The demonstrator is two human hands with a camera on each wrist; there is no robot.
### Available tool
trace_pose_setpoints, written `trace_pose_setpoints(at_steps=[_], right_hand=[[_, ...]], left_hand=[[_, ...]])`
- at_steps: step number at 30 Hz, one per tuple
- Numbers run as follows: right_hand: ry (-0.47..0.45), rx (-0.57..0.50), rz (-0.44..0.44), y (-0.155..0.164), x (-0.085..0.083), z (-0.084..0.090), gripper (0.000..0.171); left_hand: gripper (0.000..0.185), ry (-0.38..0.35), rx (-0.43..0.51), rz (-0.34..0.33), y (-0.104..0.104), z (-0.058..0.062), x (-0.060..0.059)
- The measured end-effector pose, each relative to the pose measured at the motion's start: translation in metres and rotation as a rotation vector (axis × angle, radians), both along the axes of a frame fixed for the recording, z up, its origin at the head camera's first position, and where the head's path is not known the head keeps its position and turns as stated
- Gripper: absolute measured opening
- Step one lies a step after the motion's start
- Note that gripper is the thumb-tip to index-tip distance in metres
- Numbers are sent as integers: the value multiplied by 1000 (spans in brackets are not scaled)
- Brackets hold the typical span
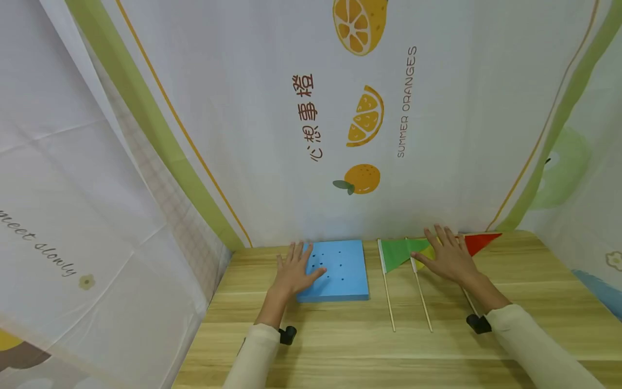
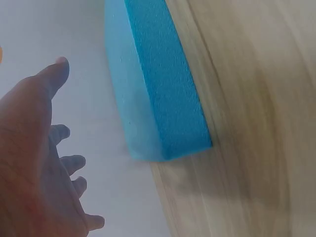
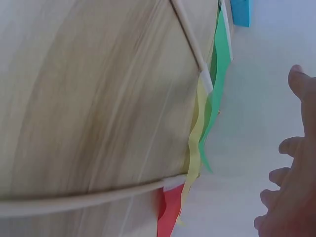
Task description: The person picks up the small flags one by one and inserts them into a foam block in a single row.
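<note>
From my end, nearest on the table (image 1: 340, 351) I've got the flag sticks (image 1: 390, 302) — long axes running approx. near to far. Further in, L hand (image 1: 293, 274), fingers spread, gripping nothing, hovers over the L side of the blue block (image 1: 350, 270). R hand (image 1: 449, 260), also splayed w/ nothing held, is above the yellow flag (image 1: 426, 259); red flag (image 1: 481, 244) just R, green flag (image 1: 396, 253) just L — so R's nearer all three. Curtain (image 1: 272, 178) behind.
</note>
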State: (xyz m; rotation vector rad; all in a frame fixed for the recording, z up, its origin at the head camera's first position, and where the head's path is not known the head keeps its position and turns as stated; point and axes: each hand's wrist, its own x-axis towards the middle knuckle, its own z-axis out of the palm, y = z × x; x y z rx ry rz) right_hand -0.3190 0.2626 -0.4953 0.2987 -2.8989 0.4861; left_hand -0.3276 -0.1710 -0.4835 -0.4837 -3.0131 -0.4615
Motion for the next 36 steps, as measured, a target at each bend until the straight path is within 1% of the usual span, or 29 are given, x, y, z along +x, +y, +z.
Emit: trace_pose_setpoints(at_steps=[5, 9, 15, 21, 25, 31, 36], right_hand=[[33, -46, 13, -8, 3, -1, 88], [47, -98, 17, -17, 7, -3, 81], [20, -189, 25, -35, 14, -6, 69], [8, -242, 51, -54, 18, -15, 53], [-40, -264, 56, -66, 18, -22, 44], [-126, -249, 47, -83, 21, -31, 28], [-165, -230, 45, -95, 24, -36, 30]], left_hand=[[86, 23, 11, -33, 3, -1, 6], [83, 32, 9, -56, 5, -4, 12], [78, 31, 31, -99, 9, -13, 21], [77, 13, 40, -124, 14, -22, 26], [75, 0, 46, -127, 18, -27, 28], [75, -4, 22, -118, 21, -34, 28], [76, -33, 35, -118, 22, -35, 30]])
